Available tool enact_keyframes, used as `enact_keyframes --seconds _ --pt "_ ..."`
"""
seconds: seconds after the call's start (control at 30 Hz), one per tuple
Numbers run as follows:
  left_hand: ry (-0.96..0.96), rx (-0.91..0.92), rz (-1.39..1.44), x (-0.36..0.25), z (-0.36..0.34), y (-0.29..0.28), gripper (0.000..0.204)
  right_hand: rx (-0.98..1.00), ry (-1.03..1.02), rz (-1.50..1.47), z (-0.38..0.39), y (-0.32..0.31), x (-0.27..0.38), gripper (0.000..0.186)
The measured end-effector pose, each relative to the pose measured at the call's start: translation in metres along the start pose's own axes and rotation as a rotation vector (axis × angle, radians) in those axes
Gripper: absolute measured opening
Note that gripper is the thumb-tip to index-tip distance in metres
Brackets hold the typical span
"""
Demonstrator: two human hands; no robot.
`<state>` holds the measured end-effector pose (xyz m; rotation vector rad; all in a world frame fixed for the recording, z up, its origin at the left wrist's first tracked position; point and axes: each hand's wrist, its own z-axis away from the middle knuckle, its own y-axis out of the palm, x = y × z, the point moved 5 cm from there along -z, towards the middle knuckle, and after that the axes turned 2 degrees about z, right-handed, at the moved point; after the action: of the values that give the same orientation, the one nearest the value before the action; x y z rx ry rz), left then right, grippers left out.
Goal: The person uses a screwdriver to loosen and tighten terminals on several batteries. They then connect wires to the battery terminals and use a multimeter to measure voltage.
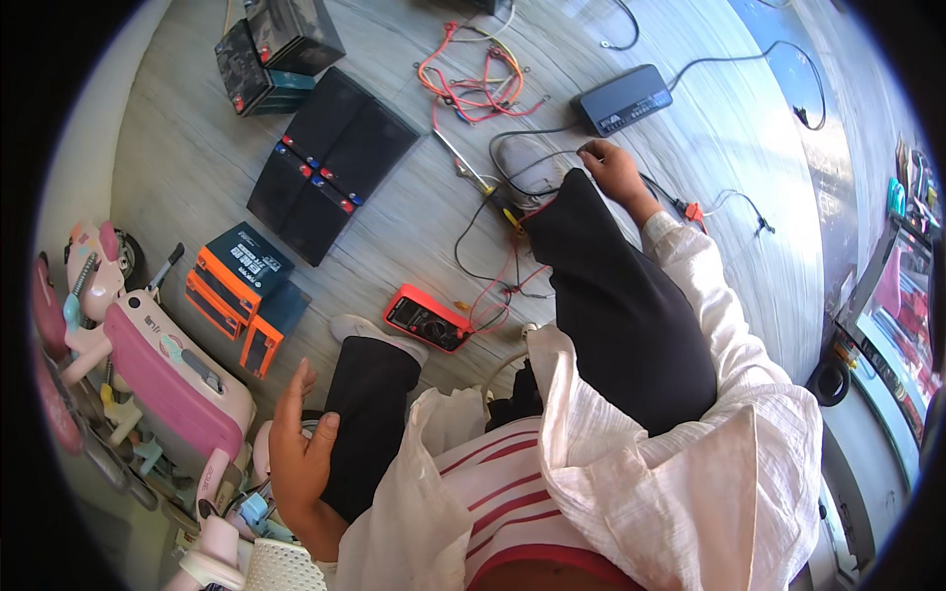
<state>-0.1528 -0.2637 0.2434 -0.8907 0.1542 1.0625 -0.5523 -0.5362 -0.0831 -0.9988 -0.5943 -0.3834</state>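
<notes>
My right hand is closed, its fingertips pinched on a thin black cable beside my right knee. That cable loops over the floor near a black power adapter. My left hand hangs beside my left leg, fingers stretched and thumb apart, holding nothing. On the floor by my left shoe lies a multimeter in a red case, with thin red and black leads running from it. A soldering iron or similar long thin tool and a yellow-and-black handled tool lie between the cables.
Black batteries with red and blue terminals stand grouped at the upper left, with more batteries behind. Orange-and-teal batteries sit nearer. A pink-and-white scooter is at left. Red and yellow wires lie beyond. At right stands a glass display case.
</notes>
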Motion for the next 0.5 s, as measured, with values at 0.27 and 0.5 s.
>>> enact_keyframes --seconds 0.27,0.5 --pt "-0.024 0.02 -0.084 -0.002 0.006 0.034 0.06 -0.473 0.235 -0.072 0.079 0.001 -0.072 0.015" --pt "-0.097 -0.005 -0.178 0.011 -0.006 0.031 0.058 -0.403 0.549 -0.071 0.133 0.021 -0.125 0.019"
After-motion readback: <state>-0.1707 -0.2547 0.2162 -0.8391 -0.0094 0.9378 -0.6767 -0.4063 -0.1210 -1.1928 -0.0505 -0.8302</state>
